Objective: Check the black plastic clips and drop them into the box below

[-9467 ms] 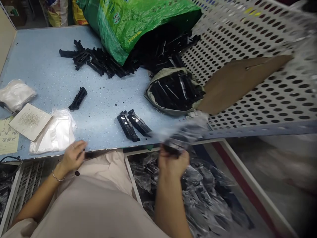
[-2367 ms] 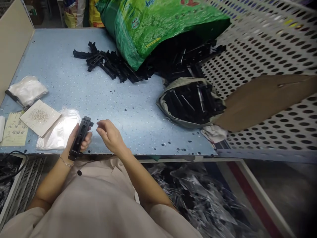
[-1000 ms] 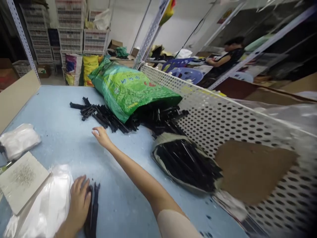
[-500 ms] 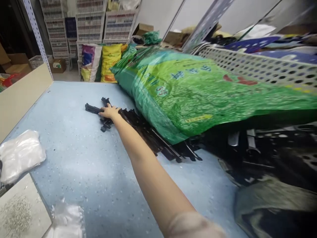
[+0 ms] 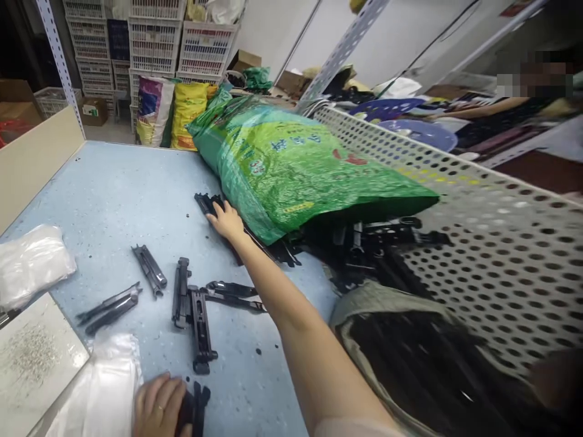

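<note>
My right hand [image 5: 226, 221] reaches out with spread fingers onto a row of black plastic parts [image 5: 207, 203] beside the green sack [image 5: 291, 164]. Low in the view, my left hand [image 5: 159, 403] lies at the table's near side, wearing a ring, its fingers bent over a dark part [image 5: 199, 406]; the grip is partly hidden. Between the hands, several black parts [image 5: 200, 325] lie scattered on the blue table [image 5: 122, 200], some single and some crossed over each other.
Clear plastic bags [image 5: 34, 264] and a white board [image 5: 39, 352] with small metal bits lie at the left. An open sack [image 5: 410, 303] of black parts stands at the right, before a perforated white panel [image 5: 478, 261]. Beyond it, another person's arm [image 5: 483, 110] shows.
My left hand has come into view at the bottom. Several black parts now lie spread across the near table. The view has shifted, and my right hand is now closer to the green sack.
</note>
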The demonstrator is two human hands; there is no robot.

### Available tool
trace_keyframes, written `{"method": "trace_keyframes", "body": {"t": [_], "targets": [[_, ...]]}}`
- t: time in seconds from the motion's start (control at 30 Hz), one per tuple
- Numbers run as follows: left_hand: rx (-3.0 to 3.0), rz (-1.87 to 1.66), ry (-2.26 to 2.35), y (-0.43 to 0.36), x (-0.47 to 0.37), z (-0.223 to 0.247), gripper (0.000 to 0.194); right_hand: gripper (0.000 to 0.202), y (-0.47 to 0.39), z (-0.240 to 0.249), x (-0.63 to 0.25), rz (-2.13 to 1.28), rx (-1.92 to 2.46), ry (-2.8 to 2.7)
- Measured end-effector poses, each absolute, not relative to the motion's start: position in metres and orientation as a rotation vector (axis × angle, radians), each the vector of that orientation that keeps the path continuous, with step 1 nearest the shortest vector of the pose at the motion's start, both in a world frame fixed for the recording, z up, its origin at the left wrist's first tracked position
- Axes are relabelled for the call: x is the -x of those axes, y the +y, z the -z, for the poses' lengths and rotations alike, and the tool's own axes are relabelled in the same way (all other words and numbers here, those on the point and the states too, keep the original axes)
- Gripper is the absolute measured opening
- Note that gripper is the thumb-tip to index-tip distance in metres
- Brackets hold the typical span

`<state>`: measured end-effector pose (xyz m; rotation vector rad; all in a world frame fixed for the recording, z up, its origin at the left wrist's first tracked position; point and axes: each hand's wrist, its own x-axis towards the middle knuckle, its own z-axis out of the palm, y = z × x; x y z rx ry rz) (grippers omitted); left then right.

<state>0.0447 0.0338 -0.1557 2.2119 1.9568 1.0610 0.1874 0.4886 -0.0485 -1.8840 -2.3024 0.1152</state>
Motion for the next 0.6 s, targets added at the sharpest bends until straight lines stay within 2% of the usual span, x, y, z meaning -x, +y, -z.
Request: {"method": "trace_keyframes", "body": {"t": [0.1, 0.27, 0.4, 0.5, 0.6], "targets": [[-2.310, -0.947, 1.858, 0.034, -0.035, 0.142, 0.043, 0.057, 0.477, 0.066, -0.204, -0.042, 1.996, -2.354], [-2.169, -0.727, 1.820, 0.032, -0.028, 0.111, 0.045, 0.054, 0.400, 0.076, -0.208, -0.059, 1.819, -2.502], [-2.058, -0.715, 1.783, 0.033, -0.026, 0.102, 0.043, 0.049, 0.309, 0.053, -0.221, -0.269, 1.574, -2.504], [-2.017, -0.737, 1.774, 0.036, -0.025, 0.102, 0.041, 0.048, 0.229, 0.046, -0.219, -0.478, 1.589, -2.286], [-1.997, -0.775, 1.775, 0.038, -0.021, 0.102, 0.040, 0.053, 0.175, 0.056, -0.205, -0.826, 1.625, -2.082]]}}
